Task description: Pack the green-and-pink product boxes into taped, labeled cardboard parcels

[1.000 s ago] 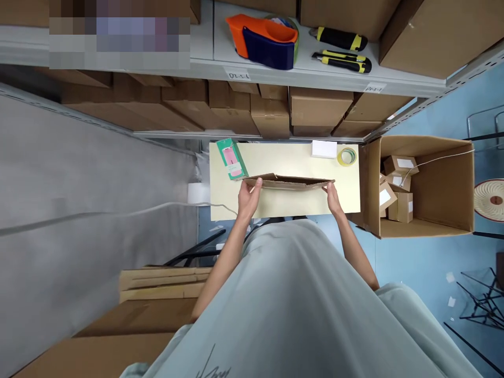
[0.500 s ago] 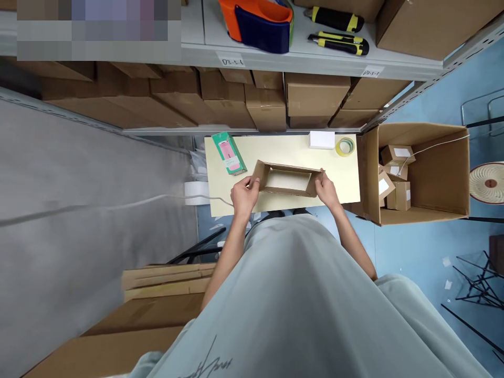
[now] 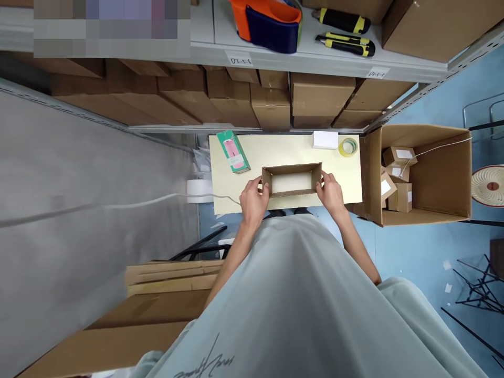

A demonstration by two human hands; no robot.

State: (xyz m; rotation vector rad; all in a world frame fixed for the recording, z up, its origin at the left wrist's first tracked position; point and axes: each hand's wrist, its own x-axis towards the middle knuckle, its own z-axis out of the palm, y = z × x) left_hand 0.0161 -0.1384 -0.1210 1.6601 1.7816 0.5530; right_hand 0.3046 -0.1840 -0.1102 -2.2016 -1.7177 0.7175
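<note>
A small brown cardboard box (image 3: 292, 168) stands over the pale yellow table (image 3: 232, 191), its middle open so that a light surface shows through. My left hand (image 3: 254, 202) pinches its left end between thumb and fingers. At the opposite end, my right hand (image 3: 331, 193) grips the right wall the same way. To the left of the box lies a green and pink packet (image 3: 233, 152). Behind it on the right are a white box (image 3: 325, 139) and a roll of tape (image 3: 348, 147).
A large open carton (image 3: 441, 178) with several small boxes stands to the right of the table. Above, a metal shelf (image 3: 268, 58) carries a tape dispenser (image 3: 271, 29) and utility knives (image 3: 344, 20). Flat cardboard (image 3: 173, 278) leans at lower left. A thin cable (image 3: 165, 197) crosses on the left.
The cardboard box has gone from a skewed shape to a squarer rectangle. My left hand has shifted right along with its left end. The view has drifted slightly.
</note>
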